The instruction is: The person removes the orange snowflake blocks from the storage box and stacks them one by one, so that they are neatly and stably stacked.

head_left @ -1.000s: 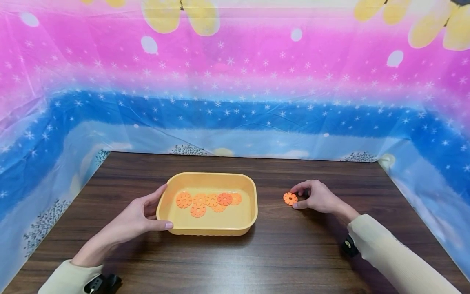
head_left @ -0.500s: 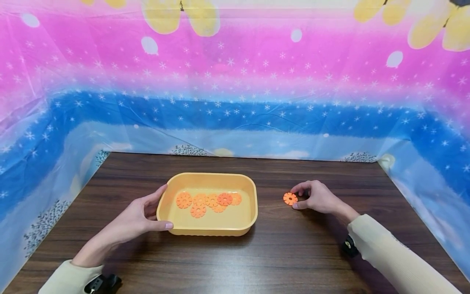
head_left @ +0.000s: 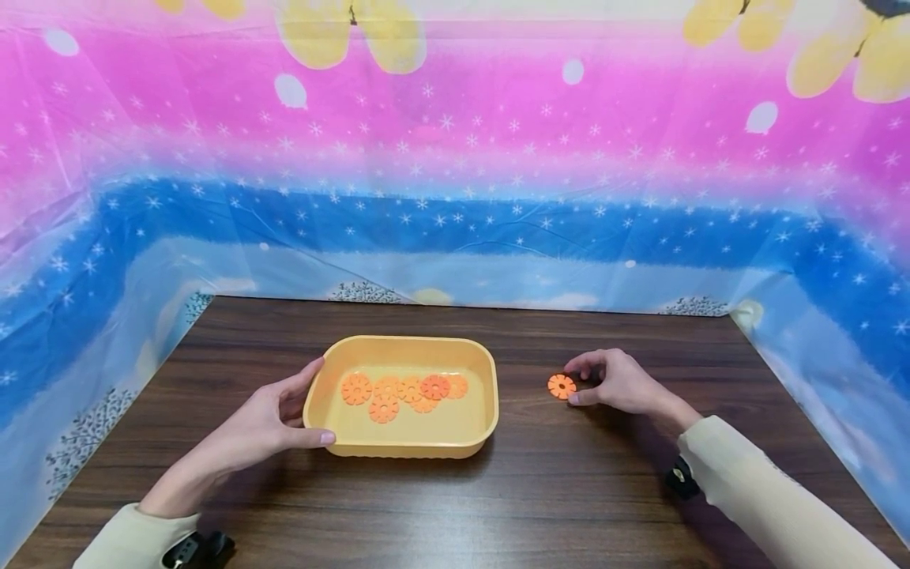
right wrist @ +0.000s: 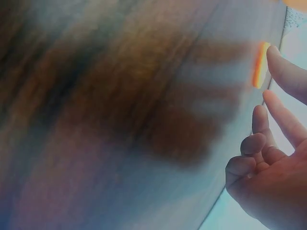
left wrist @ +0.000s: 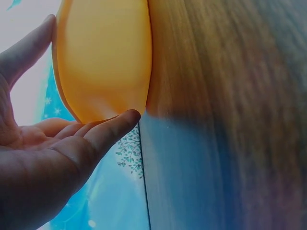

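A yellow plastic tub point(head_left: 412, 444) stands on the table with several orange interlocking discs point(head_left: 384, 408) lying in it, some overlapping. My left hand point(head_left: 266, 419) holds the tub's left end, thumb at the near corner and fingers along the far side. In the left wrist view, those fingers touch the tub's outer wall point(left wrist: 103, 57). Right of the tub, my right hand point(head_left: 617, 385) holds one orange notched disc point(head_left: 552, 386) by its edge between thumb and index finger. That disc point(right wrist: 259, 67) appears edge-on in the right wrist view, the other fingers curling below it.
The dark wood-grain table point(head_left: 441, 514) runs back to a printed cloth backdrop point(head_left: 455, 221) with snowflakes, which also hangs along both sides. A stretch of bare tabletop lies between the tub and the right hand.
Hands, tub and discs keep practically the same places; only the right wrist and sleeve have shifted very slightly right.
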{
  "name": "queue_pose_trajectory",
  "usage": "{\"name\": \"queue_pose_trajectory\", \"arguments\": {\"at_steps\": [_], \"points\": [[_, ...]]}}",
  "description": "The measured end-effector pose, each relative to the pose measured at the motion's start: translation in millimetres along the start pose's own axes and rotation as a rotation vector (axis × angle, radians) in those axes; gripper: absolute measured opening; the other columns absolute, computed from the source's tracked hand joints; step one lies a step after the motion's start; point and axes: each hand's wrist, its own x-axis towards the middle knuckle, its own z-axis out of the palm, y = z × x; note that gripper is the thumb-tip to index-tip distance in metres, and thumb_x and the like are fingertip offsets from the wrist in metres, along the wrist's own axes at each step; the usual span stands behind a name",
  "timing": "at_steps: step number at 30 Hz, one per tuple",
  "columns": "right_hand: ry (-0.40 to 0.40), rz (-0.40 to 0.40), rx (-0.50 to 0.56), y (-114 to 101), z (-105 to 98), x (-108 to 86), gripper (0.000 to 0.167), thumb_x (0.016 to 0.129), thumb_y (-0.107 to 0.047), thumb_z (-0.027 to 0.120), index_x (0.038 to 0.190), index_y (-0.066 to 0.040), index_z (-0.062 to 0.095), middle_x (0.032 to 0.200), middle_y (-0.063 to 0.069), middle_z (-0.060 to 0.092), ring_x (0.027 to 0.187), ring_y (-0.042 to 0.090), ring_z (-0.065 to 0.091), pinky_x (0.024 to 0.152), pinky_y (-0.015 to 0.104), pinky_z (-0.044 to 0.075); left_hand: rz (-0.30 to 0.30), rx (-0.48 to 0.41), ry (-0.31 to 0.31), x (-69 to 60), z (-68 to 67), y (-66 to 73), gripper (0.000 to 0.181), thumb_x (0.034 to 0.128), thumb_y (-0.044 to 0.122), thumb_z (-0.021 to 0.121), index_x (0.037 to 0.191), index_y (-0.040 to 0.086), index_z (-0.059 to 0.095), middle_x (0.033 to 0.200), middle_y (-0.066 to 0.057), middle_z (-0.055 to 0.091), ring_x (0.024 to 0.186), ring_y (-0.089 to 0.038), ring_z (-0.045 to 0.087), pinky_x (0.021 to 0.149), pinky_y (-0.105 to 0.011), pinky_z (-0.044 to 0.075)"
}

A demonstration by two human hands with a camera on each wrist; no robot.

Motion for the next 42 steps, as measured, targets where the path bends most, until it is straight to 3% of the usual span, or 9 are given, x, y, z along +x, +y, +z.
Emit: {"name": "queue_pose_trajectory", "arguments": {"at_steps": [6, 10, 18, 25, 32, 38, 42], "points": [[-0.011, -0.009, 0.029, -11.8, -2.9, 0.2, 0.042, 0.085, -0.019, 0.088, 0.123, -0.009, 0.074, 0.103, 0.010, 0.064, 0.087, 0.026, 0.053, 0.071, 0.035, 0.044, 0.003, -0.008, -0.003, -0.8, -1.8, -0.7, 0.112, 0.0868, 0.018, 0.087, 0.167, 0.005, 0.011, 0.169, -0.027, 0.021, 0.140, -0.044, 0.049, 0.101, -0.033, 0.055], [-0.010, -0.029, 0.017, -27.5, -1.5, 3.1, 0.043, 0.085, -0.021, 0.088, 0.124, -0.008, 0.074, 0.107, 0.010, 0.066, 0.091, 0.027, 0.055, 0.072, 0.036, 0.046, 0.016, -0.019, -0.016, -0.6, -1.3, -2.6, 0.112, 0.0869, 0.016, 0.087, 0.167, 0.002, 0.009, 0.166, -0.030, 0.025, 0.138, -0.044, 0.052, 0.097, -0.032, 0.056], [-0.025, -0.069, 0.041, -57.9, 5.1, 11.3, 0.044, 0.084, -0.022, 0.089, 0.123, -0.010, 0.074, 0.104, 0.014, 0.065, 0.071, 0.023, 0.045, 0.060, 0.029, 0.037, -0.003, -0.037, -0.020, -0.3, -1.5, -3.3, 0.112, 0.0870, 0.015, 0.087, 0.167, 0.004, 0.009, 0.165, -0.030, 0.028, 0.137, -0.044, 0.053, 0.093, -0.029, 0.058], [-0.030, -0.140, 0.054, -84.8, 11.8, 20.6, 0.042, 0.083, -0.023, 0.090, 0.122, -0.015, 0.076, 0.103, 0.002, 0.065, 0.073, 0.025, 0.048, 0.061, 0.029, 0.039, 0.002, -0.050, -0.018, 0.1, -1.1, -1.5, 0.113, 0.0867, 0.014, 0.087, 0.167, 0.005, 0.009, 0.164, -0.030, 0.029, 0.138, -0.043, 0.052, 0.095, -0.029, 0.057], [-0.068, -0.202, 0.083, -115.7, 22.3, 30.3, 0.043, 0.082, -0.021, 0.091, 0.122, -0.013, 0.076, 0.103, 0.007, 0.066, 0.074, 0.023, 0.048, 0.062, 0.029, 0.040, 0.015, -0.058, -0.019, 0.1, -1.0, -1.7, 0.113, 0.0862, 0.012, 0.087, 0.167, 0.004, 0.009, 0.163, -0.031, 0.030, 0.138, -0.044, 0.052, 0.095, -0.030, 0.057], [-0.095, -0.239, 0.072, -138.1, 32.9, 39.3, 0.040, 0.083, -0.022, 0.090, 0.120, -0.018, 0.077, 0.098, 0.003, 0.064, 0.070, 0.023, 0.049, 0.063, 0.030, 0.041, 0.012, -0.066, -0.021, 1.0, -1.1, -2.2, 0.113, 0.0858, 0.012, 0.087, 0.167, 0.005, 0.009, 0.164, -0.031, 0.030, 0.138, -0.044, 0.051, 0.095, -0.030, 0.057], [-0.122, -0.271, 0.086, -148.1, 42.0, 45.2, 0.039, 0.084, -0.021, 0.090, 0.120, -0.015, 0.077, 0.098, 0.001, 0.063, 0.069, 0.028, 0.052, 0.061, 0.029, 0.041, 0.011, -0.077, -0.024, 1.3, -1.4, -2.2, 0.113, 0.0857, 0.011, 0.087, 0.167, 0.005, 0.009, 0.163, -0.032, 0.030, 0.138, -0.044, 0.051, 0.095, -0.030, 0.057]]}}
